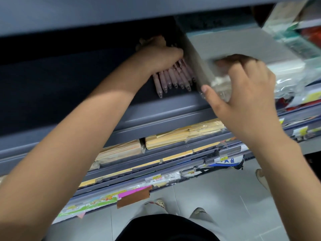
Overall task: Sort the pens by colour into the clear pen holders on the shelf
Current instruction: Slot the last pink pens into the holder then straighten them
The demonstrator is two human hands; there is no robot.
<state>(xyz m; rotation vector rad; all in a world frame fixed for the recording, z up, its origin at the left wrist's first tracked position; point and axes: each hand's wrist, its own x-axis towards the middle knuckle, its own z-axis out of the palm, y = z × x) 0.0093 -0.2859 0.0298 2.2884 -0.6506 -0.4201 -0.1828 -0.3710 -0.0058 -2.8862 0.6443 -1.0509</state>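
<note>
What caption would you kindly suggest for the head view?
Left hand grips pink pens on the shelf; right hand holds a clear holder.

The shelf [156, 105] is smooth grey painted metal with a dull satin sheen. The pens [173, 79] have translucent pinkish plastic barrels and shiny, metal-looking tips. The pen holder [220, 84] is clear glossy plastic. Lower down, the yellow paper stacks [182, 136] are wrapped in glossy clear film. The packets [291, 80] on the right are crinkled shiny plastic. The floor tiles [208, 197] look smooth and pale.
</note>
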